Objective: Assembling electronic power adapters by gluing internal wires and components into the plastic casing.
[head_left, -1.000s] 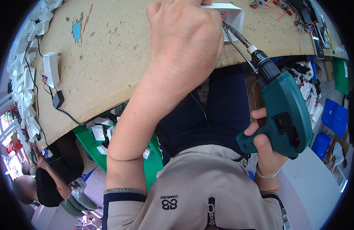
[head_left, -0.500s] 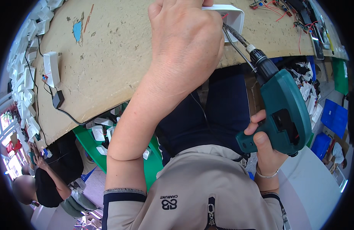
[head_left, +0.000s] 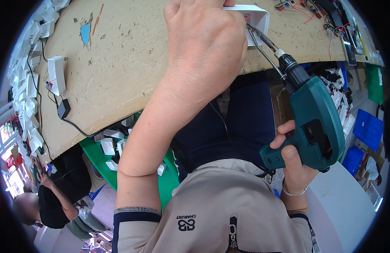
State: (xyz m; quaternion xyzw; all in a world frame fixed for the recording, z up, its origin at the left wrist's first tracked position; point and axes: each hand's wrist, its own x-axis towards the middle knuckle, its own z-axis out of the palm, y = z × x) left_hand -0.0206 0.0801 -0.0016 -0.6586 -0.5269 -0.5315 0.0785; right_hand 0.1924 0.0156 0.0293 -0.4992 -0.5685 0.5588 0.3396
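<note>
My right hand [head_left: 297, 162] is wrapped around the handle of a dark green soldering gun [head_left: 316, 114]. The gun's hot tip and its thin curved solder feed tube [head_left: 264, 55] point up and left, to the opening of a white plastic housing [head_left: 262, 20]. A bit of red wire [head_left: 248, 17] shows inside that housing. At the top edge my left hand [head_left: 205, 38] is closed at the housing's left side, with its fingertips mostly out of sight. The back of this hand hides part of the housing and whatever the tip touches.
On the worn tabletop [head_left: 119, 55] stands another white housing [head_left: 56, 76] with a black plug [head_left: 64, 108] on a cable. White housings [head_left: 24, 92] pile along the left edge. Circuit boards with red wires [head_left: 302, 6] lie far right. A green bin [head_left: 102, 158] sits below; a co-worker [head_left: 51, 202] is at left.
The soldering gun and my right hand have shifted slightly to the right, and its tip sits a little differently at the housing. My left hand has hardly moved.
</note>
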